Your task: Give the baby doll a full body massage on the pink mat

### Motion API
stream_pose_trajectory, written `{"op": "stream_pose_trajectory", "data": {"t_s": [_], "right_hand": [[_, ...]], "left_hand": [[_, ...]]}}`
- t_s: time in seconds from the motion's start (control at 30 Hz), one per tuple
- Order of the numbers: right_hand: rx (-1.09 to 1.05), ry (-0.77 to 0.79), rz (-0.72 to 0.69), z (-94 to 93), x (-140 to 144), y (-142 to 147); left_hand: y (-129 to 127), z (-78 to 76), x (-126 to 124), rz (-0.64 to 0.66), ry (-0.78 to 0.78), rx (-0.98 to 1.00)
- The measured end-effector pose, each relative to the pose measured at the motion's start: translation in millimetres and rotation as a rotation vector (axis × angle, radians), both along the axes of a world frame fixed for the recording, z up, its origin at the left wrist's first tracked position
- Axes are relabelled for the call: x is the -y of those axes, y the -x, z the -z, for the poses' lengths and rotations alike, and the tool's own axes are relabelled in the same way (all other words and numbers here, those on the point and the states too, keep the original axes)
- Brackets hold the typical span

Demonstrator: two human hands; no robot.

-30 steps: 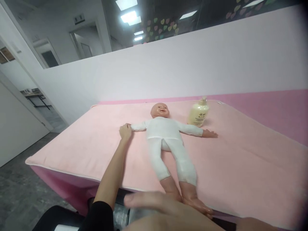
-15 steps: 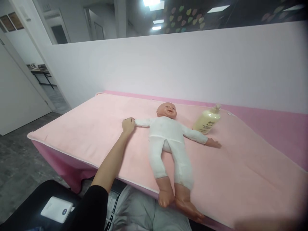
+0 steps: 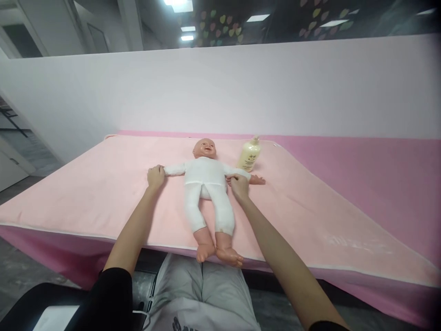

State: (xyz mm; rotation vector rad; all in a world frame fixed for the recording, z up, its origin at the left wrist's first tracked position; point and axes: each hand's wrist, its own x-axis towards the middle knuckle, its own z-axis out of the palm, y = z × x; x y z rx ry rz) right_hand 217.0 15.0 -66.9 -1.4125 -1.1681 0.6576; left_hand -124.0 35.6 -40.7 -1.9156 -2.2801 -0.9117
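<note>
Doll [image 3: 206, 184] lay face-up on the pink mat [image 3: 103, 193]. Left hand [image 3: 155, 176] kept gripping one wrist. Right hand [image 3: 239, 185], newly arrived, closed on the other arm near a bottle [image 3: 248, 155].

The left hand [image 3: 155, 177] covers the doll's [image 3: 206, 184] hand. The bottle's [image 3: 248, 156] label is too small to read. A white thing [image 3: 55, 318], bottom left, is cut off.

Doll [image 3: 206, 184] on mat [image 3: 310, 216]; bottle [image 3: 248, 155] right of head.
</note>
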Motion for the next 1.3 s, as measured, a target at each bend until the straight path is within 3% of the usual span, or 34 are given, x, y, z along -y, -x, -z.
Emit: {"op": "stream_pose_trajectory", "data": {"t_s": [0.2,0.43,0.5,0.6,0.67,0.77,0.9,1.07,1.3], "right_hand": [[0.349,0.022,0.016,-4.9,4.1,7.8],[0.387,0.026,0.006,-6.4,5.0,8.7],[0.27,0.037,-0.001,-8.4,6.5,10.5],[-0.207,0.149,-0.08,-12.9,9.4,13.4],[-0.487,0.231,-0.147,-16.3,11.1,13.5],[-0.651,0.298,-0.204,-22.6,12.1,9.6],[-0.848,0.363,-0.227,-32.3,9.7,-1.2],[-1.277,0.363,-0.226,-34.9,2.1,-16.1],[-1.276,0.163,-0.211,-26.1,-1.4,-45.4]], "left_hand": [[2.4,1.3,-3.3,0.015,-0.016,-0.021],[0.7,-1.3,1.0,-0.019,-0.05,-0.069],[-3.5,-3.0,5.0,-0.002,-0.17,-0.157],[-14.5,-4.5,10.2,0.216,-0.281,-0.248],[-22.6,-4.1,11.4,0.391,-0.231,-0.272],[-30.4,-2.0,10.0,0.507,-0.141,-0.339],[-32.1,0.0,7.0,0.458,-0.074,-0.371],[-35.2,-0.9,7.5,0.382,-0.025,-0.341],[-39.2,0.4,13.4,0.38,-0.037,-0.374]]}}
